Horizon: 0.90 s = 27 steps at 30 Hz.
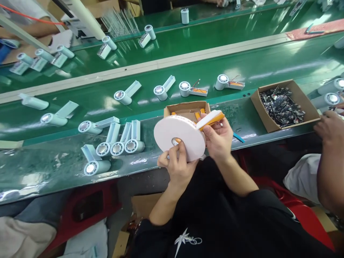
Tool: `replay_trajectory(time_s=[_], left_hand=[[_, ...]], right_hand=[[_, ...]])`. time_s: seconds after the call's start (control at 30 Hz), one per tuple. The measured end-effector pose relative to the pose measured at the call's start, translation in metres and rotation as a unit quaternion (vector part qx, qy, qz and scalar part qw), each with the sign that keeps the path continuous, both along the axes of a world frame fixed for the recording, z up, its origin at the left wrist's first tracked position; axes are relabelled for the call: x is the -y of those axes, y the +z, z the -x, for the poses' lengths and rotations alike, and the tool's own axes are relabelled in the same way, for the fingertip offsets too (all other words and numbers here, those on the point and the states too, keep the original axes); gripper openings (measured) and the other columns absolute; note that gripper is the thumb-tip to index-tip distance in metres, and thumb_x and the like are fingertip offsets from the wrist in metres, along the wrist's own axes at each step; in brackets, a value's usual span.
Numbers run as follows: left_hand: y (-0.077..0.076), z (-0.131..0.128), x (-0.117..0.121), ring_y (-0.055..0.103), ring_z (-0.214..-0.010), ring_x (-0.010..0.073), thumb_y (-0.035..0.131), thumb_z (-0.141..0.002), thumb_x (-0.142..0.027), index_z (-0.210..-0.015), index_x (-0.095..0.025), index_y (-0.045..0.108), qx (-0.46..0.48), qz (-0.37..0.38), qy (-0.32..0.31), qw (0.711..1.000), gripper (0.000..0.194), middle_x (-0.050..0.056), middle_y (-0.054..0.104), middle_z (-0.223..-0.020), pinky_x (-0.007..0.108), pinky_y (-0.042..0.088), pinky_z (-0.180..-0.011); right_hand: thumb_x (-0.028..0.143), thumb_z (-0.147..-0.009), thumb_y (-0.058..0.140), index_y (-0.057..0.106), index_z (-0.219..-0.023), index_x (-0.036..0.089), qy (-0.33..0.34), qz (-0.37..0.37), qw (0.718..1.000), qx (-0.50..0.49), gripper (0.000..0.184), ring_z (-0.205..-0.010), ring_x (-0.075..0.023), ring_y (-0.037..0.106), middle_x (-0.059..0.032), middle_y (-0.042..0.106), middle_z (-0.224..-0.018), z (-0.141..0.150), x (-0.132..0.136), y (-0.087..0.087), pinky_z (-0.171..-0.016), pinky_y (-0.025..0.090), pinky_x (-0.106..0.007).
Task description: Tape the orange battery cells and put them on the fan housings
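Note:
My left hand (176, 163) grips a large white tape roll (178, 138) from below, fingers curled at its core hole. My right hand (218, 138) pinches the roll's loose end, a white strip (208, 119) against a small orange piece (215, 120), just right of the roll. Both hands hover over the near edge of the green bench (53, 168). Behind the roll sits a small open cardboard box (185, 107) with orange parts inside.
Several white fan-like housings (118, 143) lie on the bench left of me and along the green conveyor belt (268, 64). A cardboard box of dark circuit boards (282, 105) stands at right, near another person's hand (329, 129). A blue tool (238, 137) lies beside my right hand.

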<state>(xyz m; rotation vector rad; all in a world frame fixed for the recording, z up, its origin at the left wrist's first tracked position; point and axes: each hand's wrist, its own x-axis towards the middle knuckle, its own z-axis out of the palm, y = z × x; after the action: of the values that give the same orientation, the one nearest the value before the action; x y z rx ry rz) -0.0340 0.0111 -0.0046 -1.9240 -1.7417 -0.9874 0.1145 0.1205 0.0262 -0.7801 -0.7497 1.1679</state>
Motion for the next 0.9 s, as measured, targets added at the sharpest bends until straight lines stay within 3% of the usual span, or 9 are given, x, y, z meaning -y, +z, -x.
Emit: replay_trajectory(time_s=[0.07,0.17,0.27,0.33,0.43,0.5,0.57,0.8,0.9], left_hand=[[-0.002,0.002,0.025,0.048,-0.102,0.0323,0.083,-0.093,-0.044,-0.147,-0.017,0.07,-0.008,0.044,-0.062,0.997,0.062,0.015,0.073,-0.102,0.047,0.039,-0.094],[0.007,0.026,0.033,0.053,-0.106,0.0327,0.087,-0.087,-0.042,-0.144,-0.02,0.072,-0.028,0.156,-0.154,0.975,0.063,0.013,0.077,-0.109,0.05,0.04,-0.101],[0.027,0.054,-0.023,0.058,-0.125,0.038,0.093,-0.079,-0.057,-0.151,-0.023,0.069,-0.052,0.297,-0.264,0.916,0.084,0.016,0.075,-0.136,0.054,0.044,-0.111],[0.043,0.066,-0.091,0.061,-0.131,0.0357,0.083,-0.089,-0.064,-0.147,-0.028,0.072,-0.026,0.358,-0.351,0.865,0.069,0.012,0.075,-0.139,0.051,0.048,-0.115],[0.057,0.067,-0.206,0.066,-0.131,0.0316,0.054,-0.11,-0.055,-0.145,-0.024,0.071,0.054,0.342,-0.216,0.913,0.049,0.011,0.074,-0.142,0.048,0.051,-0.117],[0.053,0.063,-0.269,0.055,-0.146,0.0425,0.058,-0.108,-0.053,-0.153,-0.018,0.065,0.018,0.335,-0.069,0.939,0.057,0.018,0.061,-0.161,0.057,0.048,-0.12],[0.042,0.062,-0.31,0.055,-0.145,0.0502,0.059,-0.107,-0.049,-0.15,-0.013,0.067,-0.03,0.373,-0.006,0.927,0.056,0.025,0.058,-0.16,0.063,0.047,-0.118],[0.003,0.103,-0.325,0.059,-0.135,0.0425,0.071,-0.091,-0.023,-0.111,-0.019,0.081,-0.05,0.414,-0.097,0.904,0.022,0.018,0.071,-0.135,0.057,0.049,-0.116],[-0.004,0.118,-0.33,0.06,-0.133,0.0338,0.071,-0.088,-0.022,-0.098,-0.021,0.08,-0.024,0.422,-0.154,0.893,0.014,0.011,0.077,-0.128,0.046,0.046,-0.123]], right_hand=[[0.045,-0.067,0.107,0.076,-0.113,0.027,-0.016,-0.02,0.999,0.03,0.058,-0.131,-0.0331,0.075,-0.0057,0.083,-0.121,-0.04,-0.015,0.004,-0.108,0.069,-0.048],[0.049,-0.086,0.094,0.076,-0.121,0.029,-0.17,-0.093,0.979,0.055,0.044,-0.141,-0.0289,0.069,-0.0058,0.076,-0.138,-0.113,-0.047,0.018,-0.115,0.065,-0.043],[0.046,-0.092,0.089,0.07,-0.14,0.036,-0.186,-0.108,0.972,0.095,0.053,-0.142,-0.0286,0.068,-0.0048,0.073,-0.142,-0.141,-0.063,0.025,-0.117,0.063,-0.044],[0.045,-0.086,0.095,0.069,-0.14,0.039,-0.134,-0.105,0.979,0.11,0.06,-0.131,-0.0298,0.075,-0.0034,0.078,-0.128,-0.13,-0.061,0.022,-0.109,0.069,-0.046],[0.048,-0.085,0.096,0.073,-0.133,0.035,-0.069,-0.104,0.985,0.122,0.054,-0.114,-0.0296,0.083,-0.0017,0.082,-0.111,-0.099,-0.054,0.016,-0.095,0.075,-0.045],[0.046,-0.089,0.094,0.072,-0.133,0.034,-0.045,-0.112,0.984,0.132,0.051,-0.112,-0.0286,0.084,-0.0014,0.082,-0.112,-0.086,-0.054,0.017,-0.093,0.075,-0.045],[0.042,-0.092,0.091,0.072,-0.135,0.037,-0.033,-0.13,0.979,0.153,0.047,-0.114,-0.0287,0.083,-0.0017,0.081,-0.12,-0.082,-0.057,0.021,-0.095,0.075,-0.047],[0.035,-0.097,0.085,0.075,-0.136,0.046,-0.049,-0.214,0.935,0.279,0.041,-0.111,-0.0329,0.084,0.0001,0.083,-0.109,-0.111,-0.07,0.051,-0.096,0.074,-0.053],[0.033,-0.097,0.084,0.072,-0.141,0.041,-0.005,-0.225,0.913,0.339,0.046,-0.108,-0.0305,0.085,0.0001,0.084,-0.105,-0.093,-0.102,0.057,-0.098,0.072,-0.05]])
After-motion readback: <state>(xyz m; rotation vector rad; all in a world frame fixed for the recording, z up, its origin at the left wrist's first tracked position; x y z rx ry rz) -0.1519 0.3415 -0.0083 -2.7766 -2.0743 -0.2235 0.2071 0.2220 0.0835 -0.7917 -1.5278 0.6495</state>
